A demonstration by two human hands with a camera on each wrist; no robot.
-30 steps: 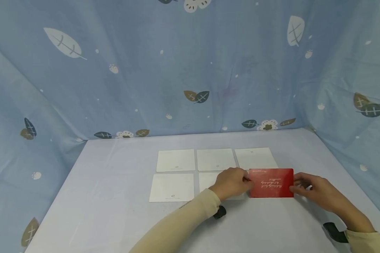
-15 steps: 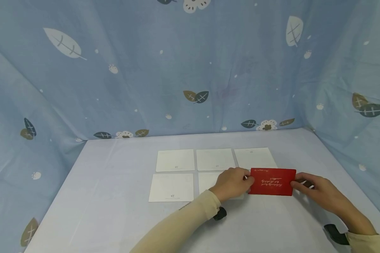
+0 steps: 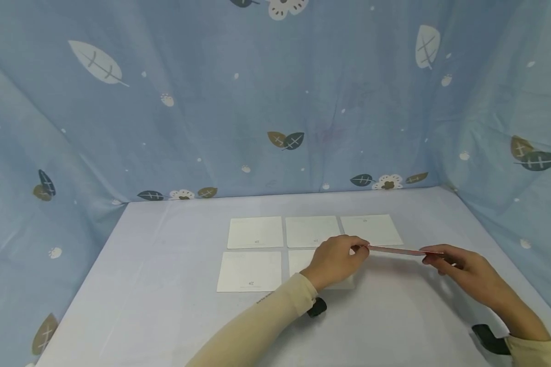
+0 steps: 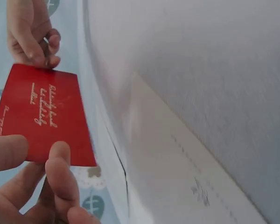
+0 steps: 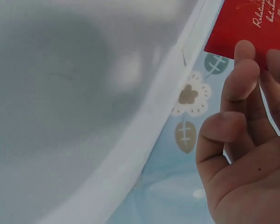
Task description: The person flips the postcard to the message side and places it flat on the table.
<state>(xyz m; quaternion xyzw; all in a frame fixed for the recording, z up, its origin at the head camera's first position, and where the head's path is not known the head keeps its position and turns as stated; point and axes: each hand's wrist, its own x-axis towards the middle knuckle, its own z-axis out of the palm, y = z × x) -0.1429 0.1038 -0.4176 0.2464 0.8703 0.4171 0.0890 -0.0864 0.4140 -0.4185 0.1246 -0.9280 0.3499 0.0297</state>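
A red card [image 4: 46, 112] with pale handwritten-style script is held between both hands above the table. In the head view it is seen nearly edge-on, as a thin strip. My left hand [image 3: 335, 261] pinches its left end, thumb and fingers on opposite faces. At the right end, my right hand [image 3: 468, 275] pinches the other short side; the right wrist view shows that hand's fingertips on the card's edge. White cards [image 3: 249, 271] lie in two rows on the table, and one in the front row is partly covered by my left hand.
The table [image 3: 165, 316] has a white cover. Blue leaf-patterned cloth [image 3: 211, 102] hangs behind it and along both sides. Black pieces [image 3: 490, 340] are visible at both wrists, near the beige sleeves [image 3: 257, 326].
The red card has tilted from showing its printed face to nearly edge-on in the head view. Both hands keep hold of its ends, rising slightly. The white cards stay put.
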